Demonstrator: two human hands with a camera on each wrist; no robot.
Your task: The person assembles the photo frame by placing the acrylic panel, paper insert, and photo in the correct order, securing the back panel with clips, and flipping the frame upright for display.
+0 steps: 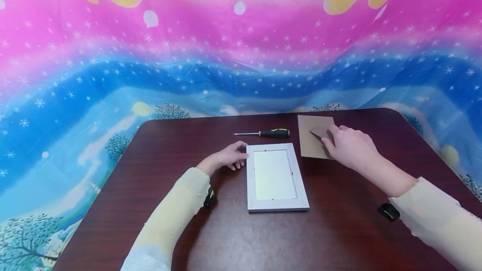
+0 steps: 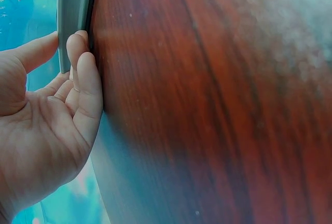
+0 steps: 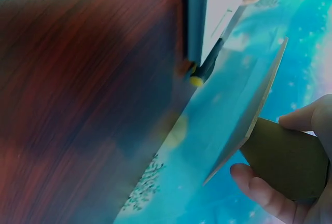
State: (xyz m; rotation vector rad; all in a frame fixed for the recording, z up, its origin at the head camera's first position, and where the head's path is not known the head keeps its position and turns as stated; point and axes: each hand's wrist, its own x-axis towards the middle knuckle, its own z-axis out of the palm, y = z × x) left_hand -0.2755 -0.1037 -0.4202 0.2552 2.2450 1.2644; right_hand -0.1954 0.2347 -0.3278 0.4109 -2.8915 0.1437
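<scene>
The left hand [image 1: 232, 155] holds the left side of a white picture frame [image 1: 276, 204] that lies flat near the middle of a dark red-brown table [image 1: 278, 241]. The right hand [image 1: 354, 147] pinches a small flap [image 1: 320, 131] on a brown board [image 1: 310, 147], just past the frame's far right corner. A screwdriver [image 1: 274, 133] with a black and yellow handle lies behind the frame. A pink and blue cloth [image 1: 226, 41] with snowflakes hangs at the back.
</scene>
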